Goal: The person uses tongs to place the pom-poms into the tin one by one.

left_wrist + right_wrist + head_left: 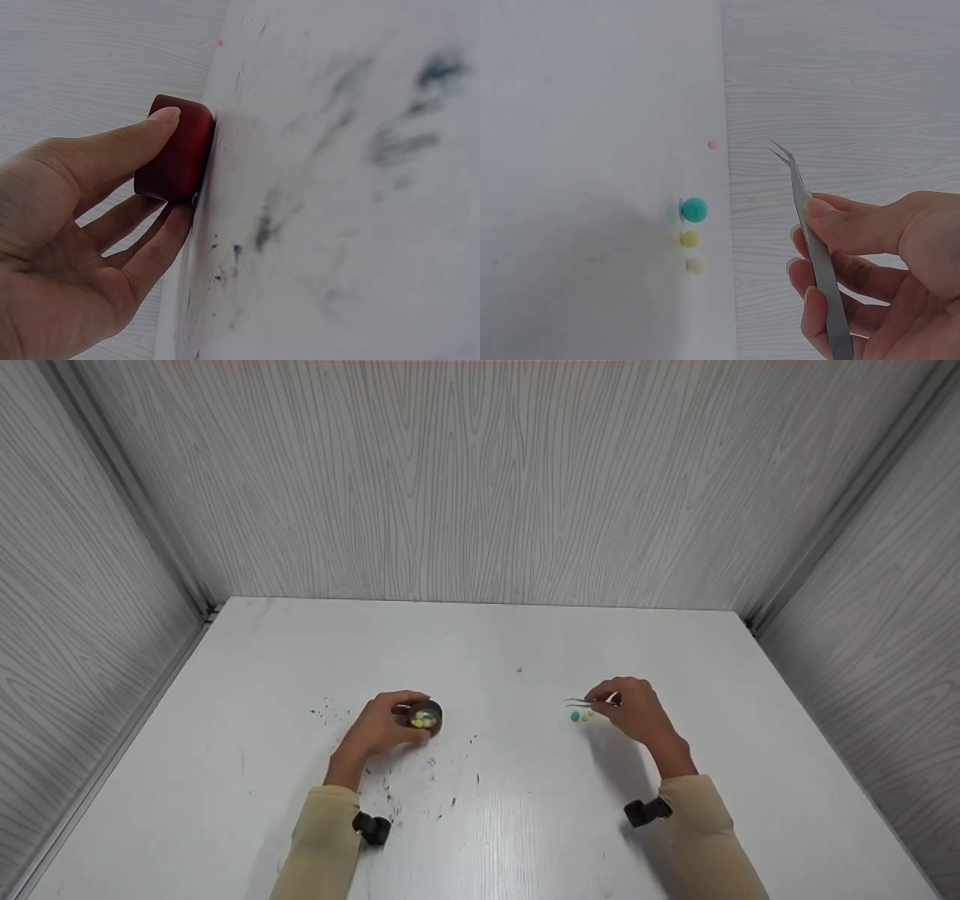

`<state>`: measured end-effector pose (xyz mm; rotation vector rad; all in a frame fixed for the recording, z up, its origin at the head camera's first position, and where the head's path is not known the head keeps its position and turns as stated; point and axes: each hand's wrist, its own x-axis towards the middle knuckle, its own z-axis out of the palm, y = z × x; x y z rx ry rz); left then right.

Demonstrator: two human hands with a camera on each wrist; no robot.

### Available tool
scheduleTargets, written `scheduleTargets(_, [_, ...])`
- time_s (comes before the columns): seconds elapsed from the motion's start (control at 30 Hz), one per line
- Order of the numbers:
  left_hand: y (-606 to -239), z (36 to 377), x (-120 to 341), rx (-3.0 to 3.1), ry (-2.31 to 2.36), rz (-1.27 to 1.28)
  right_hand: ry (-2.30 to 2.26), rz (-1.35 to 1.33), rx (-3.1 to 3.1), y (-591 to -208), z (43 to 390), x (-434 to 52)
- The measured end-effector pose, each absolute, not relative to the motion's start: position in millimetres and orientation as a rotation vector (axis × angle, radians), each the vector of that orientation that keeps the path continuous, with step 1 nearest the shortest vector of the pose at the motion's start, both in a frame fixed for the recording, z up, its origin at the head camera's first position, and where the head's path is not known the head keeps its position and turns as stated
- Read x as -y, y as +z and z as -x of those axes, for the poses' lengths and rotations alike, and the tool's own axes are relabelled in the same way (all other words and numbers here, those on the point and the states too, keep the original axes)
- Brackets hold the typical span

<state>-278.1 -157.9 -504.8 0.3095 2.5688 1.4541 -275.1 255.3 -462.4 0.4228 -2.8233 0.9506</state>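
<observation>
So the left hand (379,726) is wrapped around a small round dark-red cup (425,715) that sits on the white table (480,825), a bit left of the middle and closer to the near edge than the far one. In the left wrist view the thumb (127,146) lies curled over the cup's (178,148) side wall and the other fingers (161,247) curl in under it from the opposite side, so the cup is held between thumb and fingers with its base on the table. From above there are some small yellowish balls inside it, hard to count.

The right hand (637,711) is over to the right of the middle, well apart from the cup, pinching a pair of metal tweezers (589,703). In the right wrist view the thumb (840,217) presses on one side of the tweezers (810,225) and the fingers (814,289) curl round the other side; the bent tips stick out past the fingertips and stand slightly apart, holding nothing. The tips hover off the table.

Just beside the tips, three little balls lie on the table in a short row: a teal ball (694,210), a yellow ball (690,239), and a cream ball (696,265), close to each other. A tiny pink ball (519,669) lies alone further toward the far edge.

Dark specks (442,780) are scattered on the table around the cup and toward the near edge.
</observation>
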Motion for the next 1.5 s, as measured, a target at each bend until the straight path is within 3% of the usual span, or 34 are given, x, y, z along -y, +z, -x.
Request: scheduleTargets(1.5, [-503.7,274.8,158.2,-2.582,1.462,-0.35,0.904,-0.299,2.969,-479.0,283.9,-276.5])
